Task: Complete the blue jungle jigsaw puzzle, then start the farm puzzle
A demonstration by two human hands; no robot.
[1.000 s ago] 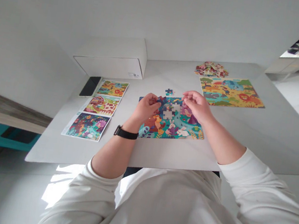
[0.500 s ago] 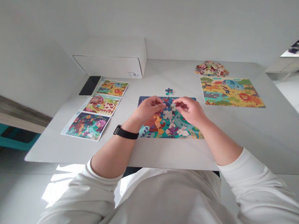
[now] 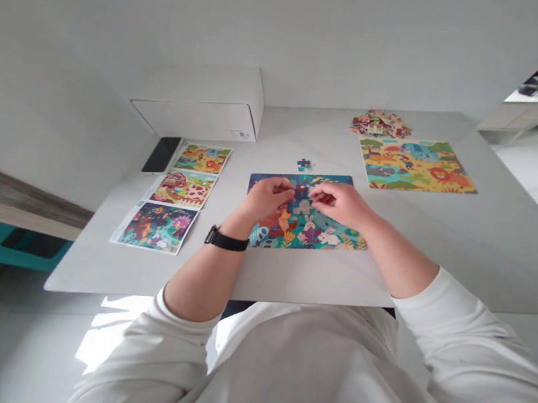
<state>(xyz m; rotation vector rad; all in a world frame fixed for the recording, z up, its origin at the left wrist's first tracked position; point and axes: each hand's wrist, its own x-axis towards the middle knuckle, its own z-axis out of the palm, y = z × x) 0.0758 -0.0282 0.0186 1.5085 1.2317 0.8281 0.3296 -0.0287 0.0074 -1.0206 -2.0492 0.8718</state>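
Observation:
A jigsaw puzzle point(image 3: 318, 229) with rabbits, a fox and dark blue night colours lies before me, with a pale gap point(image 3: 303, 207) near its middle. My left hand point(image 3: 269, 197) is over its left half, thumb and fingers pinched together near the gap. Across from it, my right hand point(image 3: 342, 204) bends over the upper right part, its fingers curled and the tips close to the puzzle. Anything between the fingers of either hand is too small or hidden to make out. One loose puzzle piece point(image 3: 304, 165) lies just beyond the puzzle's top edge.
At the back right, a pile of puzzle pieces point(image 3: 382, 123) lies behind an assembled safari puzzle point(image 3: 418, 166). To the left are a sheet with three printed pictures point(image 3: 182, 188) and a dark phone-like object point(image 3: 161, 154). A white box point(image 3: 200, 117) stands against the wall.
My right hand has shifted slightly down, its fingers more curled, uncovering more of the puzzle's upper edge. My left hand has barely moved. The loose piece lies where it was.

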